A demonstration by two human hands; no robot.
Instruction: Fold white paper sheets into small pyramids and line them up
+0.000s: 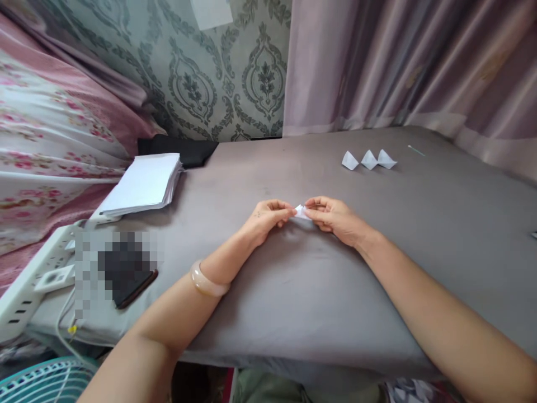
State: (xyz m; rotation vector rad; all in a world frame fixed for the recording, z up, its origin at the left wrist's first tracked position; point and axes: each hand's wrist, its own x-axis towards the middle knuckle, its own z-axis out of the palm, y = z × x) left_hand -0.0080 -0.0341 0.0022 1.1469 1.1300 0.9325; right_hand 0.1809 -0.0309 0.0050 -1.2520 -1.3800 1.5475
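White paper [301, 212] pinched from both ends

Fingertips do the work here. The left hand [271, 217] is closed on the left end of the paper, its thumb lying along the top; the right hand [330, 215] grips the other end between thumb and fingers. The paper sits between them, in front of the person and over the middle of the desk [268, 313]. Whether its underside touches the cloth cannot be told, and the fingers hide most of its folds.

For a piece this small, a light, even pinch should serve best: enough to keep the layers together, not so much that the raised points crumple. One hand would do well to hold steady while the other shapes, since pulling with both could tear a crease or open a fold. Pressing along an edge with a thumb, rather than poking at the tip, ought to keep the lines crisp. The desk's cloth looks soft, so sharp creases are probably better made between finger and thumb than against it.

Three folded shapes [370, 160] stand beyond the right hand, the right two close together; they offer a handy model for the angles. A stack [145, 182] of sheets lies well to the left.
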